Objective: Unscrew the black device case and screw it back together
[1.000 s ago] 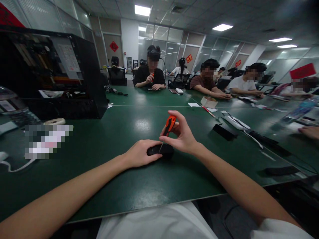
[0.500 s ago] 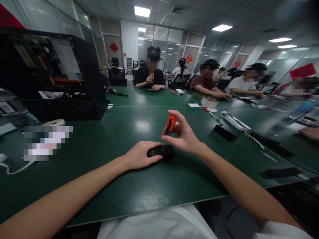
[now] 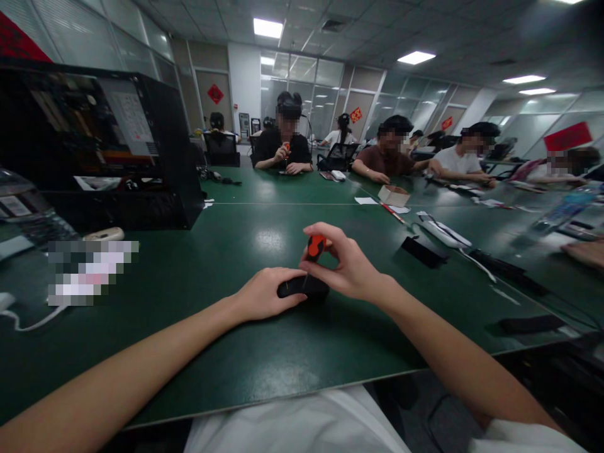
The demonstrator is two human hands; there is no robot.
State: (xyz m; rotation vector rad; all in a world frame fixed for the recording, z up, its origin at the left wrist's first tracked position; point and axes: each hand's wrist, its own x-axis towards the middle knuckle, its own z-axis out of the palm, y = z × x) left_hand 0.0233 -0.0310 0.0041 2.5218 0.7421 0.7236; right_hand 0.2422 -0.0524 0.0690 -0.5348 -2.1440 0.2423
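Note:
A small black box-like object (image 3: 309,287) lies on the green table (image 3: 212,371) in front of me. My left hand (image 3: 267,292) is closed around its left end, thumb on the near side and fingers on the far side. Above it, my right hand (image 3: 346,261) grips the orange and black handle of a screwdriver (image 3: 316,246) between thumb and fingers. The thin shaft slants down to the top of the black object; I cannot make out exactly where its tip sits.
An open computer case (image 3: 165,151) stands at the left, near a plastic bottle (image 3: 28,211). To the right lie a black block (image 3: 423,251), a white power strip (image 3: 443,230) and cables. A small open box (image 3: 394,195) sits farther back. Several people sit across the table.
My right hand and the screwdriver have come lower and slightly left, and the handle has tilted. The left hand keeps its hold. Across the table, a person has moved their arms apart.

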